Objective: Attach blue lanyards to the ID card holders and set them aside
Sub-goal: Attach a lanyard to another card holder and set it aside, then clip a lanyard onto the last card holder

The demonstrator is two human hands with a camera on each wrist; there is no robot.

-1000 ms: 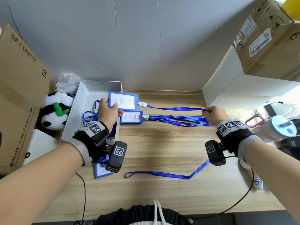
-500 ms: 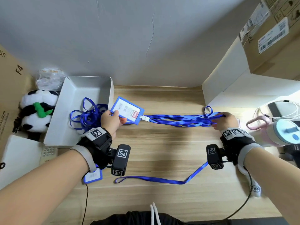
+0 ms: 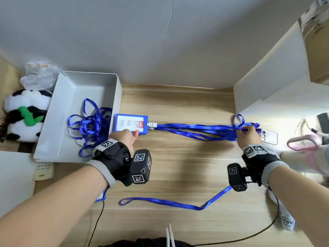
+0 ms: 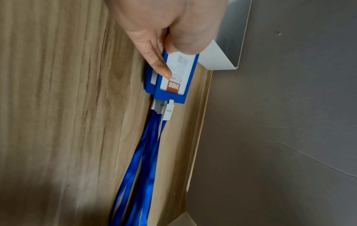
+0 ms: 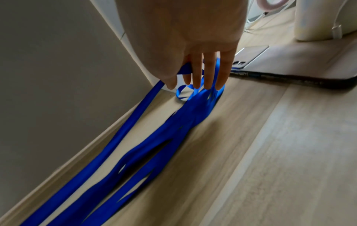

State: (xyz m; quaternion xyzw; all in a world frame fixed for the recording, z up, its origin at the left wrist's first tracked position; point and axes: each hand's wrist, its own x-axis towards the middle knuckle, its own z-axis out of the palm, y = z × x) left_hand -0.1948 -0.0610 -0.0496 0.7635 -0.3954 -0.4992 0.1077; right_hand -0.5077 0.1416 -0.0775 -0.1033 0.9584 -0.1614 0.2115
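A stack of blue ID card holders (image 3: 130, 123) lies on the wooden desk beside the grey box. My left hand (image 3: 124, 138) pinches the stack (image 4: 173, 85) at its near edge, thumb on the top card. White clips (image 4: 164, 108) join the holders to several blue lanyards (image 3: 195, 129), which stretch right to my right hand (image 3: 247, 133). That hand holds the loop ends (image 5: 201, 91): one strap runs between thumb and forefinger, and the fingertips (image 5: 208, 85) point down onto the bunch. One loose lanyard (image 3: 169, 204) lies near the desk's front. Another holder (image 3: 100, 198) peeks from under my left forearm.
The grey box (image 3: 58, 118) at the left holds a tangle of loose lanyards (image 3: 90, 125). A panda plush (image 3: 25, 114) and a plastic bag (image 3: 39, 75) sit left of it. A white carton (image 3: 267, 97), a phone (image 3: 268, 137) and a pink-handled cup (image 3: 306, 145) stand at the right.
My left hand brought the upper holder onto the other one and laid the stack level on the desk. My right hand gathered the lanyard ends and drew them out to the right.
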